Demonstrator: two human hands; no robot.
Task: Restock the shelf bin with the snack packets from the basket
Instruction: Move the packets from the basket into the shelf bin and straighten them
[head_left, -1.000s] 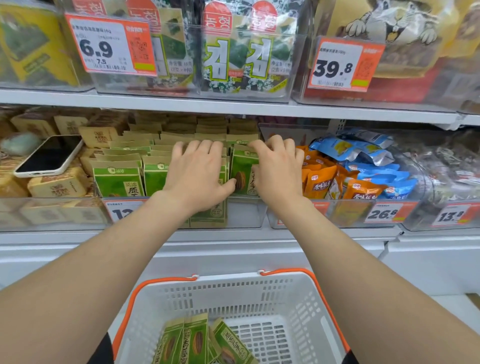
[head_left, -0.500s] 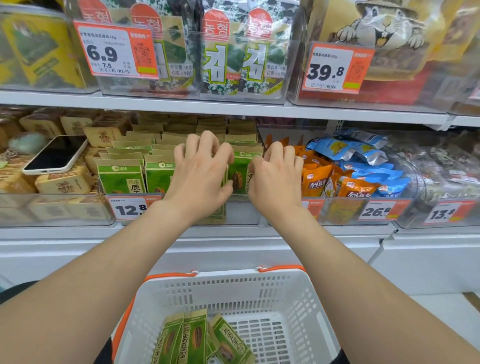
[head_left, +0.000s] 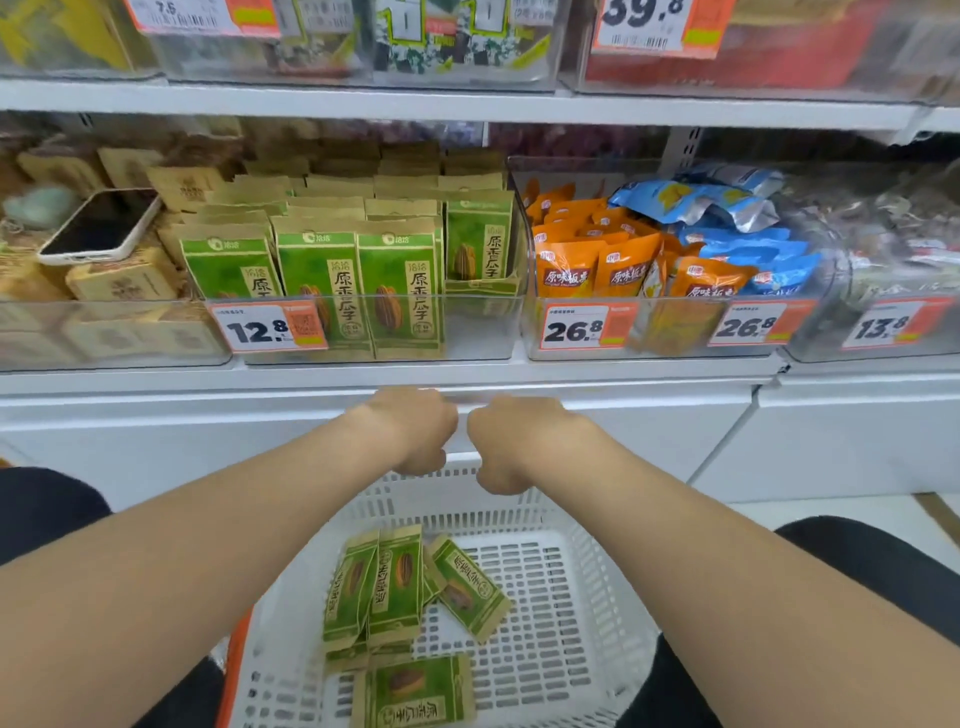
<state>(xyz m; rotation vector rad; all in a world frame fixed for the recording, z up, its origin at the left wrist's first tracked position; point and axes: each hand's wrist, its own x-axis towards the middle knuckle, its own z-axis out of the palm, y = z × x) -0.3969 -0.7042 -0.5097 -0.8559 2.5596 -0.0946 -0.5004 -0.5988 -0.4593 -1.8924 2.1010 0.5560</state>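
The green snack packets (head_left: 395, 587) left to shelve lie loose in the white basket (head_left: 550, 623), low in front of the person. A small clutch leans together near the middle, one is skewed off toward three o'clock of them, and one lies flat at six o'clock by the nearest wall. Straight up at twelve o'clock from the basket is the clear shelf bin (head_left: 483, 332), holding the same green packets upright in rows. Its front row is filled at the left and middle, but the front corner toward three o'clock looks bare, with the next packet standing farther back. Both hands hang over the basket's far rim, close side by side but apart, the left hand (head_left: 415, 431) at eleven o'clock and the right hand (head_left: 511, 441) at one o'clock of the loose packets. I see only their backs and wrists. Neither appears to carry a packet, and I cannot tell whether the fingers are curled or slack. My reading is that this is the reach for another packet, with the job well along but not finished. The next move calls for dropping into the basket, pinching a packet by its top edge, turning it upright with the print facing out, and slotting it into that bare corner without toppling its neighbours. At ten o'clock of the bin a phone (head_left: 98, 226) lies on tan boxes, and at two o'clock orange packets (head_left: 587, 265) fill the next bin.
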